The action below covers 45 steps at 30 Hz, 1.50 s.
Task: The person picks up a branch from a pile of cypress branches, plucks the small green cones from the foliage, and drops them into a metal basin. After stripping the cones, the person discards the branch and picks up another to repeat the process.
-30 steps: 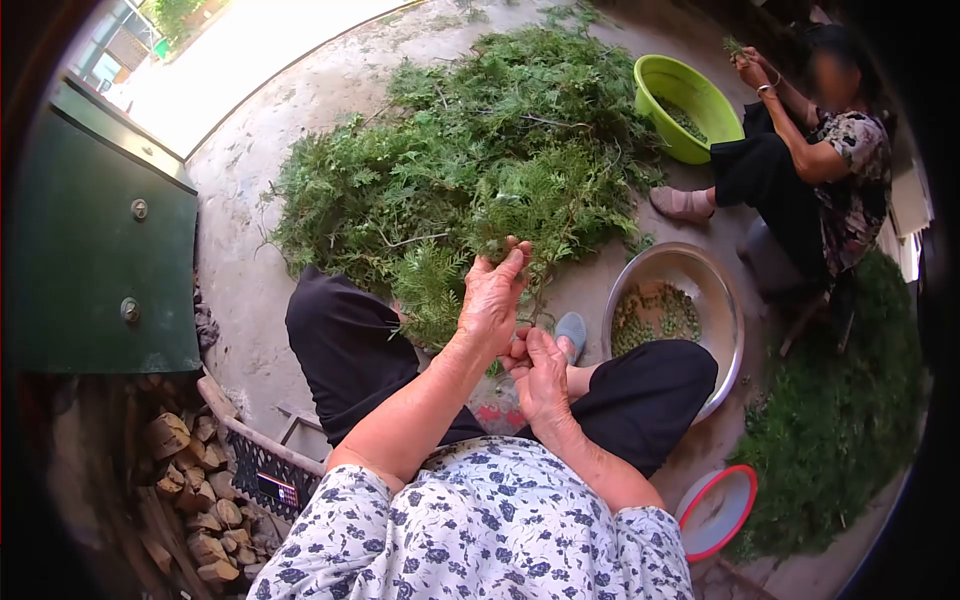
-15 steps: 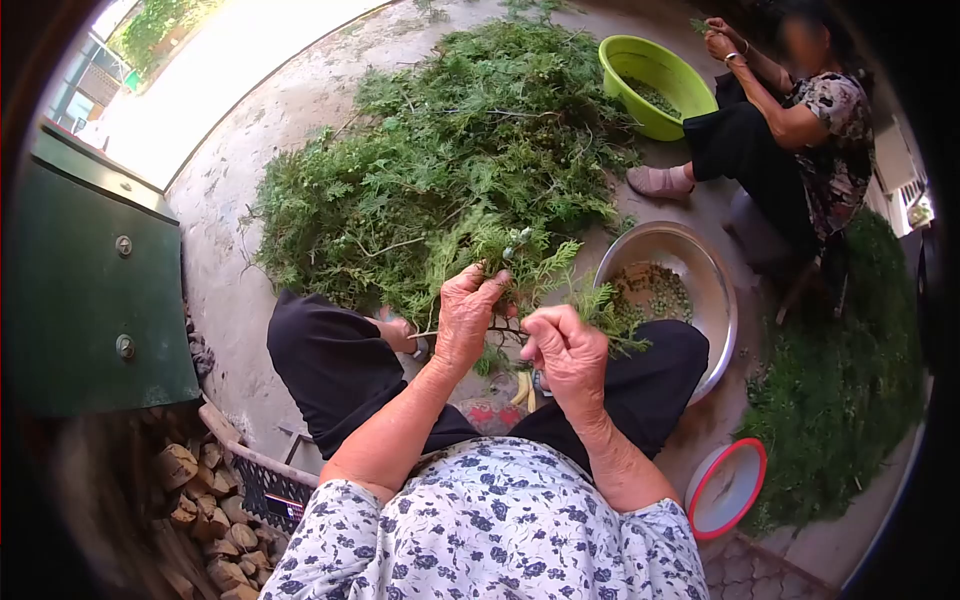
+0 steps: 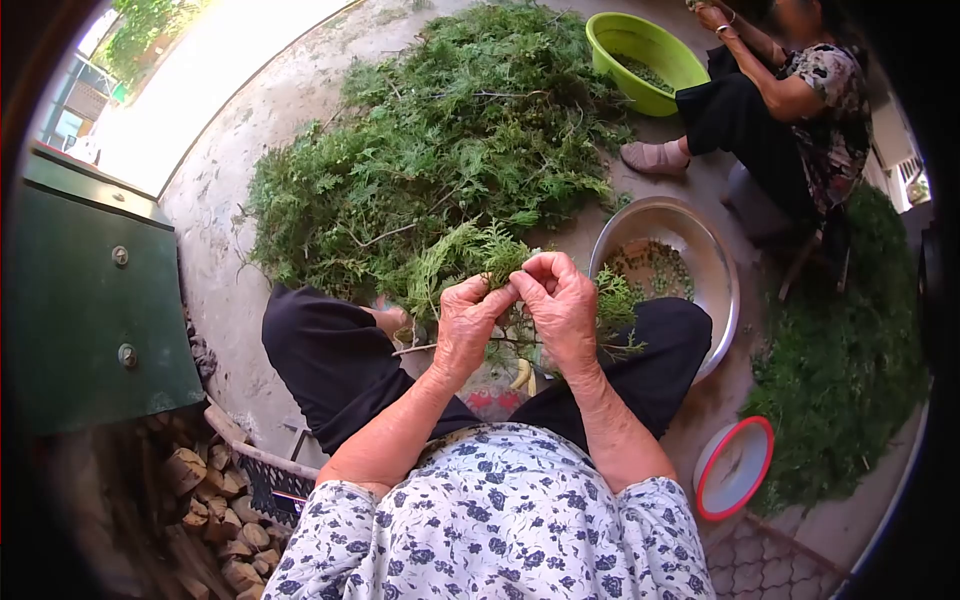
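My left hand [image 3: 467, 325] is closed around a leafy evergreen branch [image 3: 455, 255], whose flat, scaly sprays stick out above and beside the fingers. Its thin bare stem pokes out to the left below the hand. My right hand [image 3: 562, 312] meets the left fingertips in a pinch at the sprays; what lies between its fingers is hidden. More foliage of the branch shows to the right of that hand, over my knee. Just beyond stands a wide metal basin [image 3: 728, 290] with small round green cones [image 3: 660, 270] in it.
A big heap of cut evergreen branches [image 3: 430, 150] covers the floor ahead. Another person [image 3: 800, 100] sits at upper right beside a lime-green tub [image 3: 600, 50]. More greenery [image 3: 830, 380], a red-rimmed bowl [image 3: 766, 450], firewood [image 3: 215, 510] and a green metal cabinet [image 3: 100, 290] surround me.
My right hand has moved up and inward from the lower stem to the left fingertips, where it now pinches. The pale green cones seen above the left hand are now mostly hidden.
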Each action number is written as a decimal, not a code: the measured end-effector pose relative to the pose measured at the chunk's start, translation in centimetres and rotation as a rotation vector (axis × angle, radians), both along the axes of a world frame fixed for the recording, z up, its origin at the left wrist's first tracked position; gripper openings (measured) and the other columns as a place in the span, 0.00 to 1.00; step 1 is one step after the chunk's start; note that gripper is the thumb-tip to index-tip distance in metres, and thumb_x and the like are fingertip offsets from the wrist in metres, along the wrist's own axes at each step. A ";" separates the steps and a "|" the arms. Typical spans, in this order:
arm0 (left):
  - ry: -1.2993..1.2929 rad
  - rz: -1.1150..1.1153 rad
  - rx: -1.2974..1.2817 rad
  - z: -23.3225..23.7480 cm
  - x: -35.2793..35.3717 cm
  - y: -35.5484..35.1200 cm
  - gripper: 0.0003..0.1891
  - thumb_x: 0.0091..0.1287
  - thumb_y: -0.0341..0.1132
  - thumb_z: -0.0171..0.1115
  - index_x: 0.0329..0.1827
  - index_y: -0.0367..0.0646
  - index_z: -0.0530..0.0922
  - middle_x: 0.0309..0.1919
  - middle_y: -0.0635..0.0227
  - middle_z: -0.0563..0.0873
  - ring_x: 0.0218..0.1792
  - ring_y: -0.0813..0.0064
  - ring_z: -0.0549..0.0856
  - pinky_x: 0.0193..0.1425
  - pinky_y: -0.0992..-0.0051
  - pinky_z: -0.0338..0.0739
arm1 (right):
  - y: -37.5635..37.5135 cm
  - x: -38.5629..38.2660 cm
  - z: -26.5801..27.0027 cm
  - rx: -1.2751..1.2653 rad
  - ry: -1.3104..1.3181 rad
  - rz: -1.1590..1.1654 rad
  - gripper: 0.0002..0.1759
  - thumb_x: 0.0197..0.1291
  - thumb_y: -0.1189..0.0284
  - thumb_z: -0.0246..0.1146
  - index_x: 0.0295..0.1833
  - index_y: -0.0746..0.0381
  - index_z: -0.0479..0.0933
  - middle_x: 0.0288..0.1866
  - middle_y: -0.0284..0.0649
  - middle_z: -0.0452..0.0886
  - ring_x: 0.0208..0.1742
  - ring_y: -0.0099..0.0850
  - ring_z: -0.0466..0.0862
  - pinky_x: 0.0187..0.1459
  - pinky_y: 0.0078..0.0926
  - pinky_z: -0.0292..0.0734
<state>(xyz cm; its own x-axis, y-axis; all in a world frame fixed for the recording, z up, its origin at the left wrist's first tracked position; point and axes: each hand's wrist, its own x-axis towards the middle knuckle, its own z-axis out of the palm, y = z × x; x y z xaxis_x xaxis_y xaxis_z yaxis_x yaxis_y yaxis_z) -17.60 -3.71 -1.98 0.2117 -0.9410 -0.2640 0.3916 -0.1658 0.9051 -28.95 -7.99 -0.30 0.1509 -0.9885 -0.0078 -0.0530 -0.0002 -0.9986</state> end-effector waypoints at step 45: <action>0.181 0.050 0.148 2.1 0.6 1.0 0.07 0.57 0.27 0.64 0.39 0.40 0.82 0.30 0.77 0.83 0.29 0.87 0.78 0.34 0.83 0.72 | -0.7 -3.1 1.3 0.463 -0.707 0.199 0.10 0.55 0.77 0.64 0.43 0.66 0.74 0.32 0.35 0.76 0.29 0.19 0.71 0.27 0.15 0.64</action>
